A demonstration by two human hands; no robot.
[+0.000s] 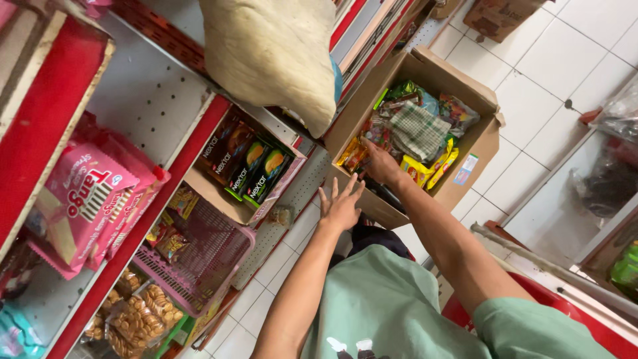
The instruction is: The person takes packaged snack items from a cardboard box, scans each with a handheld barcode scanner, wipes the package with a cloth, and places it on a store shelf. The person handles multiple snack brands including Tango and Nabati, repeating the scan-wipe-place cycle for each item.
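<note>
Shelving (143, 100) of white pegboard with red edges fills the view from nine to twelve o'clock, tilted by the camera angle. White floor tiles (565, 60) take the one to three o'clock part. A cardboard box (482, 143) stands open on the tiles at about one o'clock from the middle, packed with mixed snack packets and a folded checked cloth (419, 129). A pale sack (276, 53) hangs at twelve o'clock, just left of the box. On the shelves, pink wafer packs (90, 193) sit at nine o'clock, a pink basket (206, 256) lies at seven o'clock, an open carton (212, 196) of dark snack bars (249, 163) rests near the middle, and bags of small round biscuits (143, 312) lie at seven o'clock below the basket.

Both forearms stretch up from the six o'clock edge, over a green shirt (385, 299). The right hand (380, 163) reaches into the near left corner of the box, palm down on the packets, beside yellow packets (428, 166); its fingertips are buried among the wrappers, so whether they grip anything cannot be told. The left hand (341, 206) hovers just outside the box at its seven o'clock corner, back toward the camera, fingers straight and spread apart, holding nothing.
</note>
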